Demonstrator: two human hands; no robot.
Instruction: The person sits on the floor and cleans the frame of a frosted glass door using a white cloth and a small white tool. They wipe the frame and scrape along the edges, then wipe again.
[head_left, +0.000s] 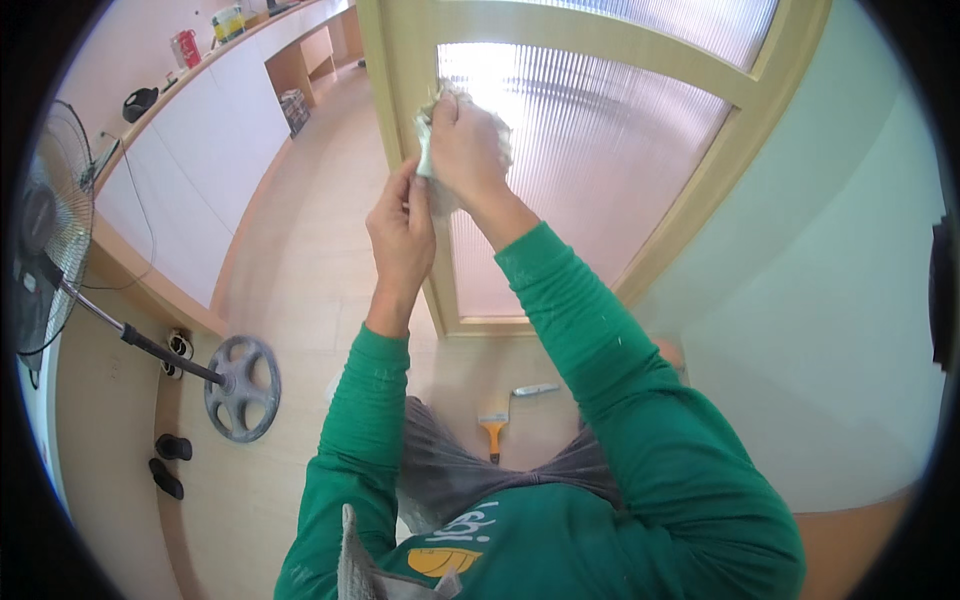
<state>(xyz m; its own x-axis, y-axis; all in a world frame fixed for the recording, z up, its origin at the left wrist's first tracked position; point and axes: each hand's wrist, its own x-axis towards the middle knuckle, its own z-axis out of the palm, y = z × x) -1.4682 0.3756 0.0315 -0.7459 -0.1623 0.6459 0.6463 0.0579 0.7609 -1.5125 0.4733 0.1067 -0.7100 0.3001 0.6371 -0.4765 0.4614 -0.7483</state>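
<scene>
In front of a pale wooden door frame (445, 292) with reeded glass (555, 217), my right hand (469, 142) grips a crumpled whitish bundle (504, 142), probably cloth or thin sheeting. Its far side is partly hidden behind my fingers. With thumb and fingertips, my left hand (405, 221) pinches the lower end of a pale green-white strip (424, 146) at the bundle's left side. Whether the bundle touches the door cannot be told. Below my arms, a flat paintbrush (493, 429) with an orange handle lies on the floor, beside a slim silvery tool (535, 390).
At the left a pedestal fan (56, 217) stands on a round spoked base (242, 388). Several shoes (174, 448) lie along the left wall. A long white counter (202, 150) bears a red bottle (189, 49) and other items. A pale wall (787, 322) rises at the right.
</scene>
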